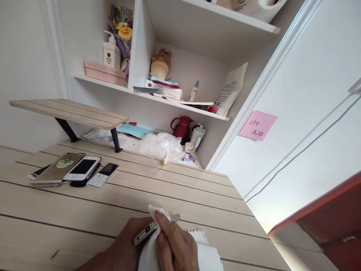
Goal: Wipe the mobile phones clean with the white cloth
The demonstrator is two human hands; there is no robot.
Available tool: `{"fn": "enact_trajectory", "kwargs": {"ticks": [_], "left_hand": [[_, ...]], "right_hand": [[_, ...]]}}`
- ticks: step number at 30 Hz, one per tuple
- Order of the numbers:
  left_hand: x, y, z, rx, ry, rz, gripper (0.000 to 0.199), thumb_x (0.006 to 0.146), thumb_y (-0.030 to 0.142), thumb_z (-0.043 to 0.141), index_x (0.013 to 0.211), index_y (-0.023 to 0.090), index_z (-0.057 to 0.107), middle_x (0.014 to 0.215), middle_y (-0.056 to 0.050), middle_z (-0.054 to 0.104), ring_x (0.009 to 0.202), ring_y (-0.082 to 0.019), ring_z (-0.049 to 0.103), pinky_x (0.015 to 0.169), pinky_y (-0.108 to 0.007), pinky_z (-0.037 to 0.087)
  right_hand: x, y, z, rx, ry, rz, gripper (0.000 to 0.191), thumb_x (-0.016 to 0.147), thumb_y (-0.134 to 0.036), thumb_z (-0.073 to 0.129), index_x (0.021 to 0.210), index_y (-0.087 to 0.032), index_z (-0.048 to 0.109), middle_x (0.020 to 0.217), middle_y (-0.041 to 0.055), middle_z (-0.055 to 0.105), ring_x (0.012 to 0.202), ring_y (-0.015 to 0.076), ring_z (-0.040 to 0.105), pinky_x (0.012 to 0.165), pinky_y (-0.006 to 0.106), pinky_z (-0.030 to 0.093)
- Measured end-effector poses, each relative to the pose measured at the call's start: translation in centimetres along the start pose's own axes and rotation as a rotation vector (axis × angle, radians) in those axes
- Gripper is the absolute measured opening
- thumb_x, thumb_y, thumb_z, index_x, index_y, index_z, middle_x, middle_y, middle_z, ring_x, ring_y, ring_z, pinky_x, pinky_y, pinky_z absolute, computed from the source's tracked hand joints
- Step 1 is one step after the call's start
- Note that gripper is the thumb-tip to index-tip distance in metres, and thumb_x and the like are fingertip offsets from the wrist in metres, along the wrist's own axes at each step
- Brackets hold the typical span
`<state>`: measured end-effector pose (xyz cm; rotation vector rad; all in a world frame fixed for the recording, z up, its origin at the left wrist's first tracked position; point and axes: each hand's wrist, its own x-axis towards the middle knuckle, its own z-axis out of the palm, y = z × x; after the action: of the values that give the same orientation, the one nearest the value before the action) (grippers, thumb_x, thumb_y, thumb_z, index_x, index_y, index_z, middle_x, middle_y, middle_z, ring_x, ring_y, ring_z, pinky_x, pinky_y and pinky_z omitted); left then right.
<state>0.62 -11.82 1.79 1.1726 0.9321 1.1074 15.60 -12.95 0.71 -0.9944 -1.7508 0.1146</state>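
Through my camera, I see a white cloth (207, 256) over a pale wood-toned table (70, 210) striped with thin dark lines. I make out a pink note (258, 125) with dark writing, a deep red jug (183, 128), a light blue sheet (134, 131), a white keypad phone (103, 175) with a black screen, and a gold phone (58, 168) with a pale green face pattern.

We get open planks mid-table on the pale slatted wooden table (205, 194); left, a gold, white and black phone cluster (66, 169) blocks, beyond it a black-legged wooden riser (70, 113) (passable underneath), ahead a small yellow-and-white bottle (165, 160).
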Motion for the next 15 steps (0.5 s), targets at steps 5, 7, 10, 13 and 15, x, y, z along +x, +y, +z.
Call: {"fn": "enact_trajectory", "kwargs": {"ticks": [5, 7, 10, 13, 15], "left_hand": [[0.9, -2.0, -1.0, 0.094, 0.007, 0.089, 0.015, 0.081, 0.031, 0.077, 0.079, 0.017, 0.076, 0.073, -0.002, 0.072, 0.079, -0.020, 0.063, 0.075, -0.025, 0.054], [1.1, -2.3, -1.2, 0.097, 0.040, 0.104, 0.014, 0.081, 0.031, 0.078, 0.081, 0.017, 0.076, 0.075, -0.002, 0.073, 0.082, -0.021, 0.065, 0.078, -0.025, 0.054], [1.0, -2.1, -0.9, 0.048, 0.001, 0.056, 0.015, 0.085, 0.030, 0.073, 0.081, 0.016, 0.074, 0.080, -0.002, 0.073, 0.076, -0.018, 0.061, 0.067, -0.023, 0.051], [0.8, -1.7, -0.6, 0.040, -0.051, 0.065, 0.018, 0.087, 0.029, 0.070, 0.075, 0.015, 0.070, 0.076, -0.001, 0.069, 0.068, -0.014, 0.056, 0.059, -0.021, 0.047], [0.7, -1.7, -0.5, 0.102, -0.040, 0.102, 0.016, 0.086, 0.029, 0.072, 0.075, 0.016, 0.071, 0.074, 0.000, 0.069, 0.068, -0.015, 0.057, 0.061, -0.022, 0.048]], "right_hand": [[1.5, 1.9, 0.1, 0.103, -0.088, 0.123, 0.036, 0.105, -0.027, 0.046, 0.133, -0.023, 0.067, 0.112, 0.0055, 0.079, 0.095, 0.0177, 0.078, 0.086, 0.025, 0.061], [1.7, 2.2, 0.2, 0.120, -0.118, 0.178, 0.036, 0.104, -0.027, 0.044, 0.130, -0.022, 0.069, 0.106, 0.0047, 0.080, 0.090, 0.0168, 0.078, 0.083, 0.024, 0.062], [1.0, 1.5, 0.3, 0.103, -0.086, 0.129, 0.036, 0.104, -0.028, 0.046, 0.133, -0.028, 0.068, 0.111, 0.0041, 0.079, 0.091, 0.0172, 0.078, 0.080, 0.024, 0.062], [0.1, 0.6, 0.3, 0.063, -0.067, 0.065, 0.039, 0.103, -0.028, 0.049, 0.139, -0.035, 0.063, 0.121, 0.0024, 0.076, 0.102, 0.0181, 0.076, 0.085, 0.025, 0.062], [0.2, 0.9, 0.2, 0.059, -0.092, 0.068, 0.039, 0.104, -0.027, 0.048, 0.140, -0.033, 0.062, 0.124, 0.0026, 0.075, 0.105, 0.0181, 0.075, 0.088, 0.025, 0.061]]}}
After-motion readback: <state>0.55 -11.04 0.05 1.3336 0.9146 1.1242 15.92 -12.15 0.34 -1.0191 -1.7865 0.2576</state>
